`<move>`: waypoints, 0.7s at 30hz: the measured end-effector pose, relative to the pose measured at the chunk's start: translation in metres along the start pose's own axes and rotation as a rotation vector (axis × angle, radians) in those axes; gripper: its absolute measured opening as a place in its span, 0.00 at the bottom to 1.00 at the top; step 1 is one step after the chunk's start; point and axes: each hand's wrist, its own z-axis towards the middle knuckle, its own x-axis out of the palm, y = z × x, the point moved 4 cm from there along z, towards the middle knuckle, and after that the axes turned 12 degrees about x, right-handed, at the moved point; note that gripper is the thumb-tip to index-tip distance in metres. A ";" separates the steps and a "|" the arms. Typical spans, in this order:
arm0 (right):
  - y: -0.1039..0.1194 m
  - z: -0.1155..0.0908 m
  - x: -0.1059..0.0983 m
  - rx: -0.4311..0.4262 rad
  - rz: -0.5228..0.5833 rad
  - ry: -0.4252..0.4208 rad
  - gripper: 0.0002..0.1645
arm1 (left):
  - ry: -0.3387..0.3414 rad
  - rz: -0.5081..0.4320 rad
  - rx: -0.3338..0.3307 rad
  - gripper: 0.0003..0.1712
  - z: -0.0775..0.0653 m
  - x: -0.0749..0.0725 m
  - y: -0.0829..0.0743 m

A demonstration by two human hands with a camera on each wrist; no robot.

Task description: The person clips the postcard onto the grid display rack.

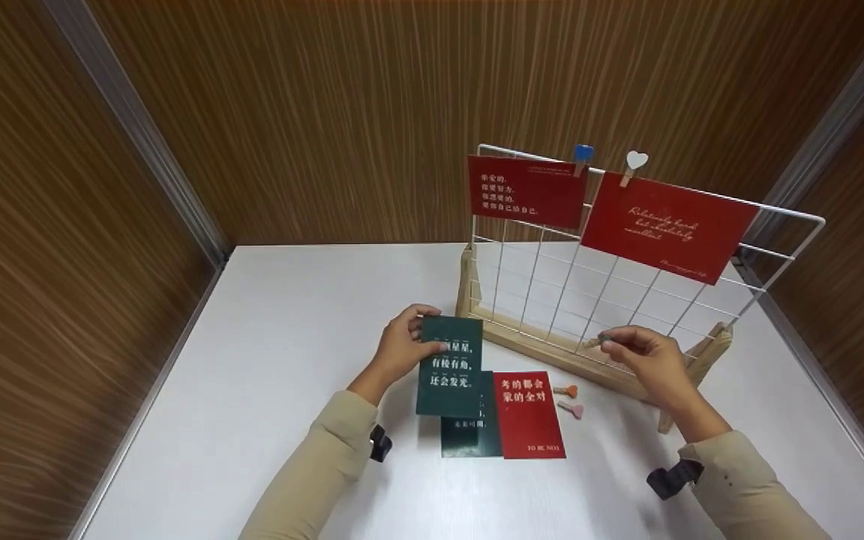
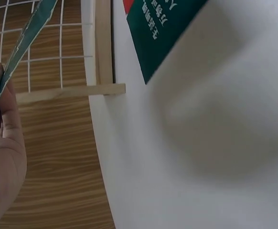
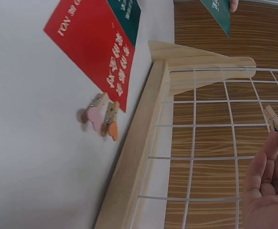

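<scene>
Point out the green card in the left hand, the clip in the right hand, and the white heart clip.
Held green card (image 1: pixel 451 369): head view, its printed face.
Held clip (image 3: pixel 271 116): right wrist view, its wooden end.
White heart clip (image 1: pixel 636 160): head view, its heart.

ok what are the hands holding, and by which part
The left hand pinches a dark green card at its upper left edge; the right hand pinches a wooden clothespin by its green end.

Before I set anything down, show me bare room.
Bare on the white tabletop: between the left hand and brown left wall; in front of the flat red card. Crowded: centre, where that card, a dark green card, orange wooden clip and pink wooden clip lie beside the white wire grid.
</scene>
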 end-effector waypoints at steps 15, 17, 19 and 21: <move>0.018 0.001 -0.002 -0.006 0.049 -0.120 0.17 | 0.079 0.032 0.042 0.29 0.019 0.039 -0.015; 0.021 0.000 -0.002 -0.012 0.057 -0.139 0.17 | 0.088 0.037 0.047 0.29 0.021 0.044 -0.017; 0.024 0.000 -0.001 -0.022 0.066 -0.161 0.17 | 0.098 0.037 0.047 0.29 0.023 0.049 -0.019; 0.027 -0.002 -0.001 -0.037 0.072 -0.185 0.16 | 0.107 0.034 0.049 0.29 0.025 0.054 -0.021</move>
